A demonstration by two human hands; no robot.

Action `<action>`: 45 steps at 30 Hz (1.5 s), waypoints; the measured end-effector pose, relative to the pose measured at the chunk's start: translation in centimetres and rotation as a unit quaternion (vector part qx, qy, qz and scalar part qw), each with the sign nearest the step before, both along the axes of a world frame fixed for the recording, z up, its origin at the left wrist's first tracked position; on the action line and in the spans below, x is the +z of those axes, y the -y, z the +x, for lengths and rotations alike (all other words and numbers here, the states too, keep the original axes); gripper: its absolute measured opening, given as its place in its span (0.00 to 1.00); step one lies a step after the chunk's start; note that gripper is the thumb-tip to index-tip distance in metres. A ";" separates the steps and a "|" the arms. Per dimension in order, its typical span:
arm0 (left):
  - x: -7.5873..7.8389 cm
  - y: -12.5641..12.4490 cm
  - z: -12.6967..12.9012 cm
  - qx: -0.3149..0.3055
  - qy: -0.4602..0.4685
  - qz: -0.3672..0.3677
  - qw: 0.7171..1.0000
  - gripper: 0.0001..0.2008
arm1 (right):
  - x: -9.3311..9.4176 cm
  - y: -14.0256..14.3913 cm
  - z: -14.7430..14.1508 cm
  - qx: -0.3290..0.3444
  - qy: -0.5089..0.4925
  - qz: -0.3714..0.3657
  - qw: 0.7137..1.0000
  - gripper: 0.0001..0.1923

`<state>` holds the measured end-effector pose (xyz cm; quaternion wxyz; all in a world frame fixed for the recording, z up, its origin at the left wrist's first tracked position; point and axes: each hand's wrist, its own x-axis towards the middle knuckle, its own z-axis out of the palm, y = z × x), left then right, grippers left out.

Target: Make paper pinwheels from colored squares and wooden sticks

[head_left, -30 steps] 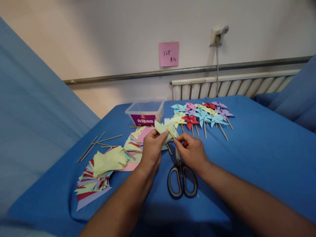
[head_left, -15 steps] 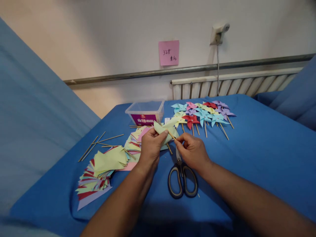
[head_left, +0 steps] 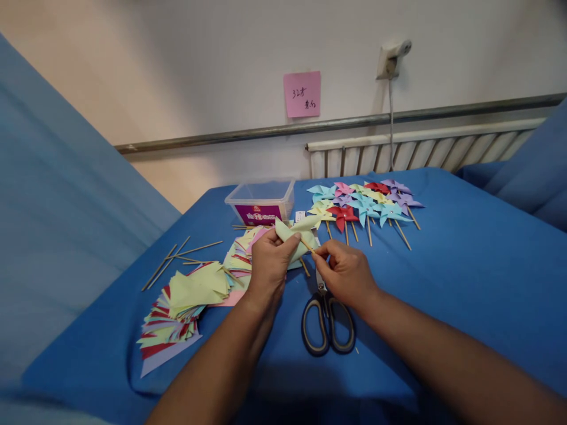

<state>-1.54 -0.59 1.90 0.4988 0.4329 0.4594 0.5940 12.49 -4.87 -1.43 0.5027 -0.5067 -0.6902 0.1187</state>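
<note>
My left hand [head_left: 271,260] is closed on a pale green paper pinwheel [head_left: 292,239], the thumb pressing near its middle. A thin wooden stick [head_left: 306,243] lies against the pinwheel, and my right hand [head_left: 341,265] pinches its near end between thumb and fingers. Just below, a pair of scissors [head_left: 326,321] with dark handles lies on the blue cloth, its blades partly hidden by my right hand. Left of my left forearm, a fanned stack of coloured paper pieces [head_left: 195,292] has pale green ones on top.
Finished pinwheels [head_left: 364,206] in several colours lie at the back right. A clear plastic box [head_left: 261,203] with a purple label stands at the back. Loose wooden sticks [head_left: 166,262] are on the left. Behind are a metal rail [head_left: 248,134] and a radiator [head_left: 425,147].
Both hands keep the same grip on the pinwheel and stick. The pinwheel has tilted slightly, and my right fingers have shifted a little to the left.
</note>
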 end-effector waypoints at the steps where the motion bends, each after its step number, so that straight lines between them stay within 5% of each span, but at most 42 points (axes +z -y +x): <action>1: 0.0 0.0 0.1 0.006 0.000 0.003 1.000 0.17 | 0.0 0.0 0.0 -0.003 0.006 0.001 1.000 0.05; 12: 0.1 0.1 0.3 0.017 -0.016 0.020 1.000 0.18 | 0.1 -0.2 0.0 -0.010 0.035 0.003 0.999 0.07; 18: 0.3 0.4 0.3 -0.026 -0.007 0.000 1.000 0.17 | -0.4 -0.8 0.2 -0.024 0.013 -0.004 1.000 0.06; 28: 1.4 0.9 0.4 -0.105 0.170 -0.023 0.980 0.11 | -0.6 -1.3 0.4 0.000 -0.134 -0.046 0.990 0.09; 35: 0.6 0.6 0.6 -0.036 0.073 0.001 0.997 0.17 | -1.0 -1.3 0.0 0.064 -0.193 -0.073 0.976 0.09; 45: 0.6 0.9 0.6 -0.030 0.055 0.004 0.998 0.20 | -1.1 -0.9 -0.3 0.088 -0.207 -0.076 0.971 0.07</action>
